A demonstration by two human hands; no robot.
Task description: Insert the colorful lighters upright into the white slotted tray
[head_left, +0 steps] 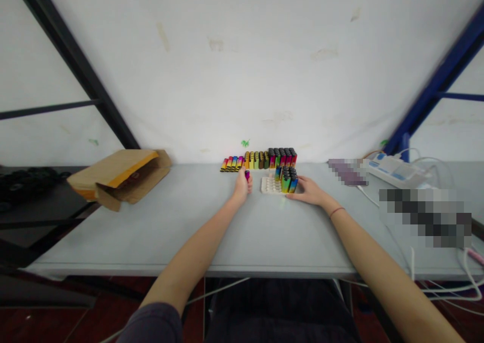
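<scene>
My left hand (243, 185) is closed around a purple lighter (247, 175), whose end shows above the fingers. A white tray (269, 185) with rows of round holes lies just to its right. Several green and blue lighters with dark tops (289, 180) stand upright in the tray's right part. My right hand (309, 190) grips the tray's right end, thumb along the front edge, its other fingers partly hidden behind the lighters. Behind the tray stand rows of red and green lighters (283, 157) and yellow and brown lighters (257, 160). Several multicoloured lighters (232, 163) lie to their left.
An open brown paper bag (124, 174) lies on the grey table (181, 237) at the left. At the right are a white power strip (397, 170), a blurred purple phone-like object (348, 172) and white cables (449, 296). A white wall (242, 80) stands behind the table.
</scene>
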